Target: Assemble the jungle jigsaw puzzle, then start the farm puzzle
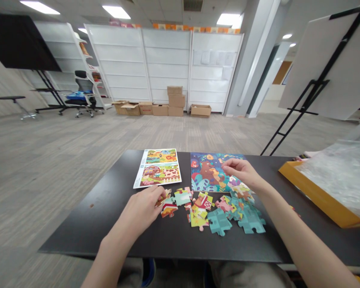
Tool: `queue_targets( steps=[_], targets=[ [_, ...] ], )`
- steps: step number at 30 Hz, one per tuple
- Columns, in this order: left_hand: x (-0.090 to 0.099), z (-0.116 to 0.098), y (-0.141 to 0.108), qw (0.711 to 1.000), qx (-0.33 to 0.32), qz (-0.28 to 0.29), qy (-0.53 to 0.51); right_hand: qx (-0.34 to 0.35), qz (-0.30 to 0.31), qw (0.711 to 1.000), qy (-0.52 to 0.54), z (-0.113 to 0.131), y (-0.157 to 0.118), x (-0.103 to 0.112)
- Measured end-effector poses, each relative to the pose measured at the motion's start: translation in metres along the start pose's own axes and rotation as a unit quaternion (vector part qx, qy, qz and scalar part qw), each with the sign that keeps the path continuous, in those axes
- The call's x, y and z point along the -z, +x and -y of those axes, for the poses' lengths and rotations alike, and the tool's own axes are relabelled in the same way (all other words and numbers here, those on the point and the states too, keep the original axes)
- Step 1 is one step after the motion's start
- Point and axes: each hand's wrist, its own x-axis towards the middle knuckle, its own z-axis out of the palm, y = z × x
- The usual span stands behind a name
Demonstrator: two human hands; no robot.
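Resting the left hand (144, 204) at the left end of the puzzle pieces (199, 218), with fingers curled, cannot tell whether gripping; holding the right hand (241, 170) well apart above the blue picture board (208, 170), with fingertips pinched, cannot tell whether on anything. Facing a left-to-right spread on the desk (90, 226), lying mostly between the hands, nearer the left.

Tabletop (93, 224) clearance: 1 bare lane runs along the near edge, between the left forearm (115, 240) and right forearm (289, 222). The puzzle pieces (199, 212) obstruct the centre. Between the picture sheet (160, 168) and picture board (208, 172), 1 narrow gap is open; pieces close its near end. The right hand (241, 170) obstructs access above the board's right part. The yellow box (315, 195) blocks the right side.
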Motion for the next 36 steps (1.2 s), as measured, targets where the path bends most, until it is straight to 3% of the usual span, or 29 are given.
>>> queue_targets(
  steps=[12, 16, 20, 23, 28, 32, 36],
  targets=[
    [-0.004, 0.003, -0.005, 0.995, -0.054, 0.054, -0.066, -0.007, 0.006, 1.000, -0.021, -0.004, 0.000, 0.005],
    [-0.005, 0.006, -0.005, 0.993, -0.069, 0.058, -0.076, -0.030, 0.095, 0.994, -0.049, 0.005, -0.004, 0.006],
    [-0.006, 0.008, -0.005, 0.991, -0.083, 0.054, -0.088, -0.045, 0.224, 0.957, -0.178, 0.022, -0.013, 0.005],
    [-0.006, 0.010, -0.007, 0.992, -0.081, 0.048, -0.084, -0.019, 0.255, 0.932, -0.256, 0.032, -0.019, 0.001],
    [-0.005, 0.013, -0.007, 0.995, -0.062, 0.052, -0.058, 0.007, 0.324, 0.906, -0.272, 0.040, -0.025, -0.014],
    [-0.003, 0.012, -0.005, 0.997, -0.048, 0.050, -0.045, 0.014, 0.344, 0.883, -0.320, 0.045, -0.033, -0.028],
    [0.000, -0.001, -0.002, 0.995, -0.076, 0.028, -0.057, 0.009, 0.332, 0.856, -0.395, 0.047, -0.038, -0.036]
  ],
)
